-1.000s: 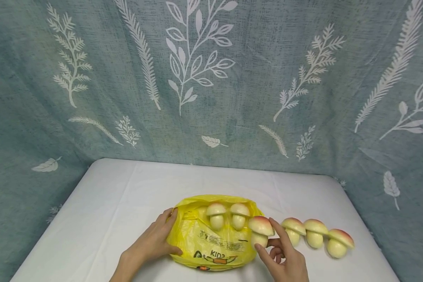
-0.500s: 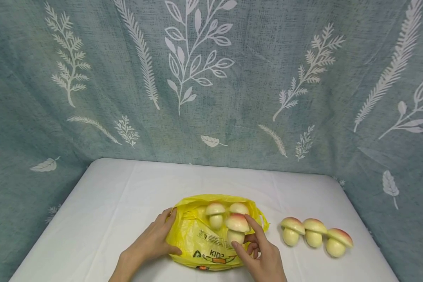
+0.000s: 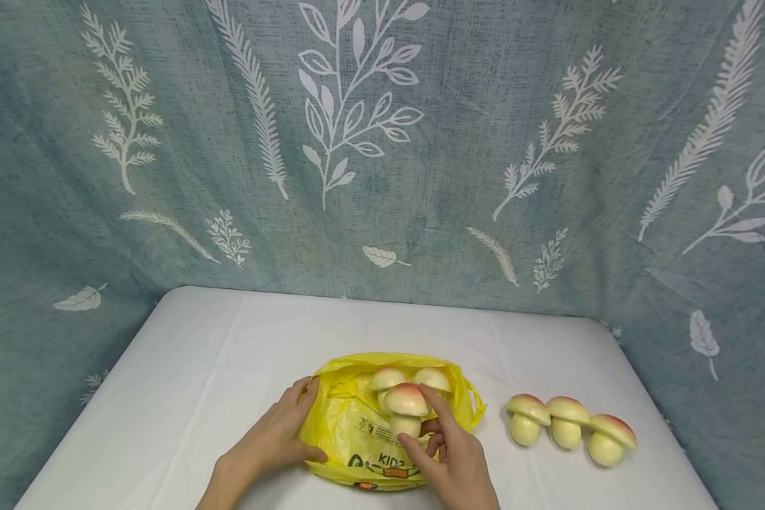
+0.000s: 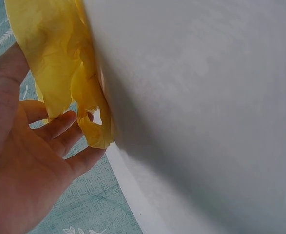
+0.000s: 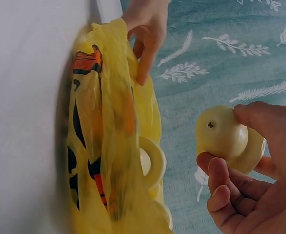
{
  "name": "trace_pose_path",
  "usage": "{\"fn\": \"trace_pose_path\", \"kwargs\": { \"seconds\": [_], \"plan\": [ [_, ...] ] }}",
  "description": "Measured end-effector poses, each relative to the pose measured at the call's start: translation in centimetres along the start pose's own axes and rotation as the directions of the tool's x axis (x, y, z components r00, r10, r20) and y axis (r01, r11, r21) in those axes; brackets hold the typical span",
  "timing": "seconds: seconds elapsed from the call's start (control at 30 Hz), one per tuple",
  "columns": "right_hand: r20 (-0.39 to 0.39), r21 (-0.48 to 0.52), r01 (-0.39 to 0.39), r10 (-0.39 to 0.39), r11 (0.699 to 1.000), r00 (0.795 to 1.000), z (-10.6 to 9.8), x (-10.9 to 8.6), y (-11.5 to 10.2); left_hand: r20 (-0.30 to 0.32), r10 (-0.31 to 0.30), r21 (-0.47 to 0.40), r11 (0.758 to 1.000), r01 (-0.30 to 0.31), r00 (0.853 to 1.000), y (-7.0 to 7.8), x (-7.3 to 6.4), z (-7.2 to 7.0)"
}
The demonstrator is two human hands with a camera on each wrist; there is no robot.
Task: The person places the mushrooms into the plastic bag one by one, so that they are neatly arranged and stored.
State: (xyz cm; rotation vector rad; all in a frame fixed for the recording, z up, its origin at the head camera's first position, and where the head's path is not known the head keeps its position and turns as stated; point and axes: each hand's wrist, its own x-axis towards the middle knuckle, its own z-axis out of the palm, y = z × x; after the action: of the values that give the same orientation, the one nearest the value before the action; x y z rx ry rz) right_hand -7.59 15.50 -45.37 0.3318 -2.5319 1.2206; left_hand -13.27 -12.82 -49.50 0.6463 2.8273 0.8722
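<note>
A yellow plastic bag [image 3: 350,425] with dark and orange print lies mouth open on the white table. My left hand [image 3: 285,427] holds its left side; in the left wrist view the thumb and fingers lie about the yellow film [image 4: 50,53]. Over the bag, my right hand [image 3: 449,453] grips a toy mushroom [image 3: 406,409] with a red-tinged cap and pale stem. The right wrist view shows its rounded stem end [image 5: 223,130] between thumb and fingers, apart from the bag. Behind it, two similar mushrooms [image 3: 387,377] lie inside the bag, partly hidden.
Right of the bag, three more toy mushrooms [image 3: 567,421] stand in a row on the white table [image 3: 242,340]. A bag handle loop [image 3: 474,404] sticks out at the bag's right. A teal leaf-patterned cloth [image 3: 421,234] hangs behind the table.
My right hand has carried the mushroom leftward, from beside the row of three to over the bag's middle. My left hand stays at the bag's left side.
</note>
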Motion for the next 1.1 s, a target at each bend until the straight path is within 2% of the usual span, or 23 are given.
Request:
{"fn": "trace_pose_path", "kwargs": {
  "seconds": [0.13, 0.43, 0.8, 1.1],
  "plan": [
    [0.016, -0.001, 0.016, -0.016, 1.000, 1.000, 0.4, 0.1, 0.1, -0.001, 0.003, -0.004, 1.000, -0.003, 1.000, 0.0, -0.1, 0.0],
    [0.116, -0.004, -0.050, 0.050, 0.999, 0.992, 1.5, 1.1, -0.3, -0.006, 0.004, 0.001, 1.000, -0.004, 1.000, 0.0, -0.1, 0.1],
    [0.175, -0.018, -0.023, 0.025, 1.000, 0.984, 2.9, 2.0, -0.4, -0.014, 0.003, -0.002, 1.000, -0.003, 1.000, 0.1, -0.2, 0.2],
    [0.223, 0.006, -0.038, 0.036, 0.999, 0.974, 3.8, 2.5, -0.6, -0.001, -0.007, -0.021, 1.000, 0.007, 1.000, 0.1, -0.2, 0.2]
  ]
}}
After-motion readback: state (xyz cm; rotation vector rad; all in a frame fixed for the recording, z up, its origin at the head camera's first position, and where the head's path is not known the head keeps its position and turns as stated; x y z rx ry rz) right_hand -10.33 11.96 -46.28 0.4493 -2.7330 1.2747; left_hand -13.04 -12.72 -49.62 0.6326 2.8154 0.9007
